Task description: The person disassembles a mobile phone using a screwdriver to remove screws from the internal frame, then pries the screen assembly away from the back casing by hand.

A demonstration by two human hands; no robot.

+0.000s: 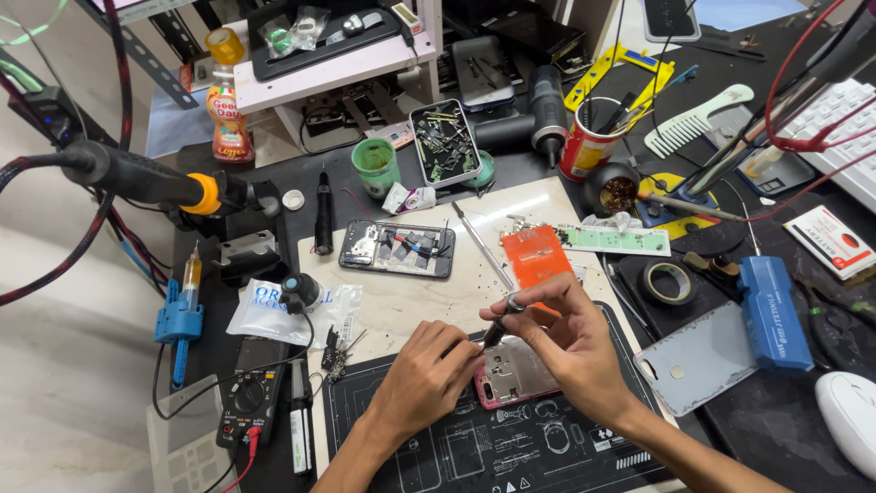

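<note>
we see the right hand [570, 333] closed around a small dark screwdriver [501, 319], pinched between thumb and fingers so the tool stands steeply with its tip down on the opened phone [511, 370]. that grip near the top lets the fingers twirl the shaft while the tip stays put. the left hand [427, 374] rests on the black repair mat [474, 447] with its fingers curled against the phone's left edge, pressing it flat so it cannot slide; we cannot quite tell whether those fingers also pinch something small, since they are tucked under.

the phone lies on the upper part of the mat, near the middle of the bench, with its pink rim showing and its metal inner frame facing up. just beyond it sits an orange card [538, 256], and further back a second opened phone [397, 248] with its insides exposed, set aside out of the working spot. a grey back cover [698, 361] lies to the right beside a blue box [771, 310]. a tray of small parts [444, 141] stands at the back, within reach, and a multimeter [248, 397] sits at the left edge of the mat.
</note>
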